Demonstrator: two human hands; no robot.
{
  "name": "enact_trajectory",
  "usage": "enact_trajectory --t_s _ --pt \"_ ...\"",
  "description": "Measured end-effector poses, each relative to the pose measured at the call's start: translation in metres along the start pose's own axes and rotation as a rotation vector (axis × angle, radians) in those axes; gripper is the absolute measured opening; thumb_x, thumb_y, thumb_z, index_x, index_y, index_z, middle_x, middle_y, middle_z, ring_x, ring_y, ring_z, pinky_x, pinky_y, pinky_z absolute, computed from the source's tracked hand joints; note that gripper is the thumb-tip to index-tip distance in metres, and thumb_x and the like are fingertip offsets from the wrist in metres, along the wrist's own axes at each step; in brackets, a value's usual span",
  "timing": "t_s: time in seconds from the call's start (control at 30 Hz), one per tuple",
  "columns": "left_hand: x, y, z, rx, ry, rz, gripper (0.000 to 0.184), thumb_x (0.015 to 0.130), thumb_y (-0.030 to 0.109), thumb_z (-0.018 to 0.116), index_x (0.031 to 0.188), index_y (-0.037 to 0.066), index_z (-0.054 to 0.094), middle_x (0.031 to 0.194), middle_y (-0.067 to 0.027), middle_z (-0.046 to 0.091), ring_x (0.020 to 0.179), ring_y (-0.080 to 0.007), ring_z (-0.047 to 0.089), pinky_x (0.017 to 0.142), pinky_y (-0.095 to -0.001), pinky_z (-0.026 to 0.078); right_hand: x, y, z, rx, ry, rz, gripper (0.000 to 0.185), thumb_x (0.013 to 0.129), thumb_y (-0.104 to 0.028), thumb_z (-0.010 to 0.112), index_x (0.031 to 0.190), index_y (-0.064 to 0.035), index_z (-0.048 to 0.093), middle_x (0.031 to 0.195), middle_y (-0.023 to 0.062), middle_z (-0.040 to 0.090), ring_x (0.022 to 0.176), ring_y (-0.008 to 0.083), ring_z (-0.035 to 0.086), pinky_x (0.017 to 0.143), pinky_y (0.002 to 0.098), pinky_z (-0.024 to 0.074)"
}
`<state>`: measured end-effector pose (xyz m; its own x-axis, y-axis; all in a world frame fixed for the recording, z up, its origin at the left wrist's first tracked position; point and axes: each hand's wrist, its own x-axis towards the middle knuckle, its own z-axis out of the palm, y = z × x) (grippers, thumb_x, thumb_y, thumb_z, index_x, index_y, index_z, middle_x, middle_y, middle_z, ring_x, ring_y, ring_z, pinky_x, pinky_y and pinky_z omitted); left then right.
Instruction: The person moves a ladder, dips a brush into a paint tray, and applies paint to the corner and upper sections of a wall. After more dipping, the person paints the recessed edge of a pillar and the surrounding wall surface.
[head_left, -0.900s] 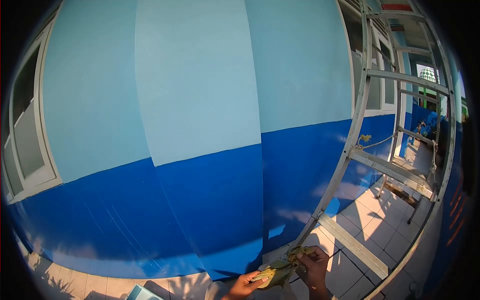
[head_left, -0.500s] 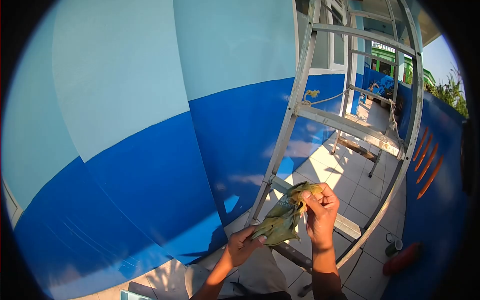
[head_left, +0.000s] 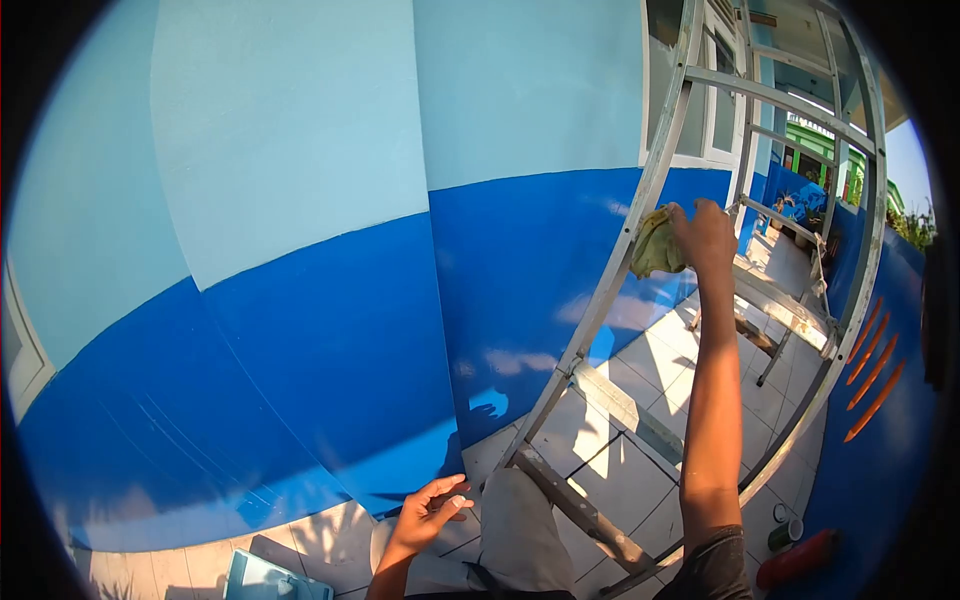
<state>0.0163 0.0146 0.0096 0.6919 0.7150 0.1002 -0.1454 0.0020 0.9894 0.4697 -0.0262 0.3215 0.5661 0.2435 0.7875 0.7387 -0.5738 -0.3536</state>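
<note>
My right hand (head_left: 705, 240), at the end of an outstretched arm, grips a crumpled olive-green cloth (head_left: 657, 246) with yellowish patches. The cloth is at the left rail of the metal ladder (head_left: 628, 240), near the rung with a rope tied to it; whether it touches the metal I cannot tell. Low in the view, my left hand (head_left: 432, 512) is held near my knee with its fingers apart and nothing in them. The ladder's lower rung (head_left: 610, 400) lies between my two hands, further forward.
A wall (head_left: 330, 300), light blue above and dark blue below, runs along the left. On the right is a blue wall (head_left: 880, 290) with orange slots. A red cylinder (head_left: 798, 560) and a green can (head_left: 785, 533) are by its foot. A light-blue object (head_left: 270, 578) sits at the bottom left on the tiled floor.
My left hand has let go of the cloth and dropped lower left. My right hand has carried the cloth up and forward to the ladder rail. The view has shifted slightly left.
</note>
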Motion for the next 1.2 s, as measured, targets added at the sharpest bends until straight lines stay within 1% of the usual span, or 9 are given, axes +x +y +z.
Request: enact_trajectory --t_s 0.13,0.3,0.4,0.47,0.63,0.77,0.83,0.93,1.2 --pt "-0.046 -0.036 -0.05 0.016 0.236 -0.157 0.041 0.098 0.022 0.066 0.132 0.0 0.058 0.12 -0.0139 0.067 0.106 -0.0213 0.068 0.082 -0.0337 0.058 -0.024 -0.005 0.024 -0.058 -0.124 -0.345 0.049 0.087 -0.043 0.067 0.126 -0.0127 0.065 0.106 0.0197 0.071 0.097 0.0399 0.067 0.086 0.0495 0.0515" --pt "-0.131 -0.062 -0.104 0.011 0.549 -0.209 0.04 0.097 0.026 0.067 0.127 0.001 0.061 0.108 -0.0082 0.068 0.097 -0.018 0.068 0.078 -0.0316 0.058 0.013 0.061 0.092 -0.039 -0.198 -0.378 0.057 0.098 -0.046 0.053 0.145 -0.0131 0.049 0.139 0.0183 0.057 0.12 0.0385 0.06 0.098 0.0434 0.049" --pt "-0.175 -0.065 -0.114 -0.048 0.845 -0.202 0.035 0.097 0.025 0.067 0.123 0.003 0.062 0.104 -0.0072 0.068 0.093 -0.0174 0.069 0.074 -0.031 0.057 0.035 0.067 0.103 0.147 -0.302 -0.572 0.057 0.103 -0.044 0.048 0.142 -0.0024 0.05 0.139 0.0201 0.056 0.117 0.0284 0.062 0.101 0.0378 0.0467" --pt "-0.208 -0.069 -0.128 -0.075 1.124 -0.163 0.031 0.098 0.022 0.066 0.123 0.004 0.061 0.102 -0.0075 0.069 0.09 -0.0176 0.069 0.072 -0.0305 0.057 -0.003 0.018 0.044 -0.262 -0.254 -0.341 0.071 0.088 -0.073 0.048 0.139 -0.0247 0.059 0.121 0.0021 0.071 0.106 0.0293 0.068 0.099 0.0476 0.0482" --pt "-0.287 -0.107 -0.137 -0.123 1.741 -0.131 0.024 0.098 0.019 0.062 0.114 0.001 0.061 0.094 -0.0086 0.068 0.076 -0.0159 0.067 0.065 -0.0292 0.056 -0.006 0.0 0.042 -0.331 -0.072 -0.318 0.068 0.086 -0.073 0.051 0.13 -0.024 0.068 0.108 0.0041 0.075 0.094 0.0285 0.07 0.086 0.0446 0.0525" --pt "-0.344 -0.154 -0.124 -0.161 1.882 -0.278 0.021 0.096 0.016 0.062 0.111 0.001 0.062 0.092 -0.0068 0.066 0.075 -0.0147 0.065 0.063 -0.0302 0.058 0.017 0.005 0.064 -0.495 -0.037 -0.263 0.071 0.085 -0.078 0.048 0.128 -0.0252 0.069 0.109 0.0073 0.074 0.095 0.0305 0.07 0.088 0.0485 0.0508" --pt "-0.364 -0.183 -0.116 -0.146 1.994 -0.408 0.022 0.095 0.016 0.063 0.112 0.002 0.062 0.092 -0.0067 0.064 0.079 -0.0152 0.063 0.065 -0.0326 0.059 0.008 -0.035 0.064 -0.66 -0.133 0.041 0.078 0.08 -0.084 0.048 0.128 -0.0252 0.068 0.11 0.008 0.074 0.096 0.0322 0.069 0.088 0.0508 0.0498" --pt "-0.392 -0.223 -0.105 -0.149 2.182 -0.548 0.021 0.094 0.015 0.062 0.112 0.004 0.062 0.096 -0.007 0.06 0.084 -0.016 0.061 0.069 -0.0344 0.06 0.017 0.017 0.077 -0.509 -0.089 -0.218 0.085 0.075 -0.088 0.049 0.129 -0.0251 0.067 0.109 0.0082 0.074 0.097 0.0328 0.069 0.087 0.0503 0.05" --pt "-0.356 -0.229 -0.115 -0.033 1.909 -0.503 0.024 0.093 0.018 0.065 0.111 0.004 0.062 0.091 -0.0052 0.063 0.08 -0.0161 0.063 0.067 -0.0339 0.059 0.024 0.045 0.087 -0.478 -0.039 -0.304 0.089 0.072 -0.09 0.05 0.131 -0.025 0.065 0.1 0.0099 0.074 0.089 0.035 0.07 0.08 0.0561 0.0489"
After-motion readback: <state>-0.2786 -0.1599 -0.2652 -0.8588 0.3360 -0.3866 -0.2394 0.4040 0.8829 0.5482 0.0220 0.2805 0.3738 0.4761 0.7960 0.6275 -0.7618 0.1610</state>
